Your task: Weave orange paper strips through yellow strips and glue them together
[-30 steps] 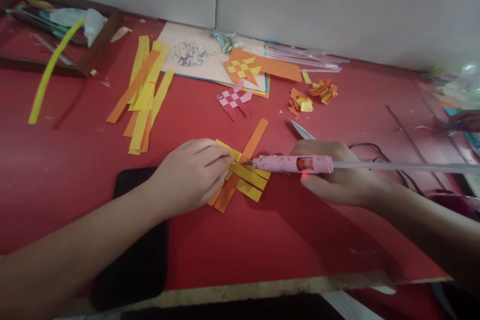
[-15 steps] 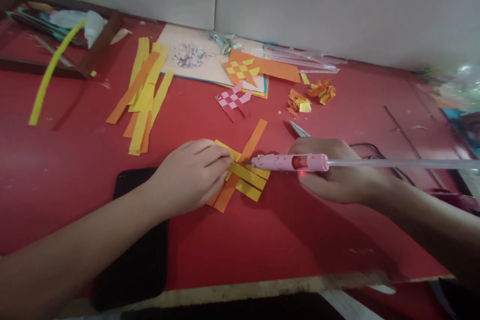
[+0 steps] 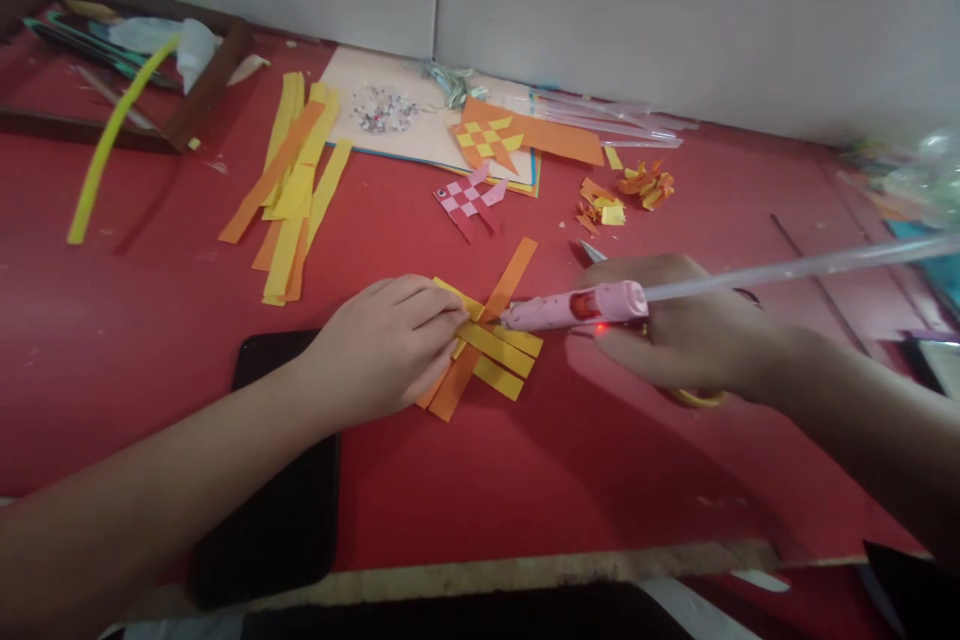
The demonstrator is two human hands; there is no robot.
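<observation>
My right hand (image 3: 660, 320) grips a pink glue gun (image 3: 555, 309) with a clear glue stick (image 3: 795, 269) sticking out of its back; a red light glows on it. The gun's nozzle meets the woven yellow and orange paper strips (image 3: 499, 350), near where the strips cross. My left hand (image 3: 405, 340) has its fingers closed on the left side of this weave and covers part of it. The tip of a pair of scissors (image 3: 592, 253) shows beyond my right hand, the rest hidden behind it.
A black phone (image 3: 270, 510) lies under my left forearm. Loose paper strips (image 3: 289, 190), a pink woven paper fish (image 3: 466, 202), an orange woven fish (image 3: 487, 138), paper scraps (image 3: 600, 205) and glue sticks (image 3: 607, 118) lie further back. A brown wooden tray (image 3: 206, 85) stands at the left.
The glue gun has tilted, its back end shifting up and slightly left with the glue stick now slanting upward. My left hand stays on the strips.
</observation>
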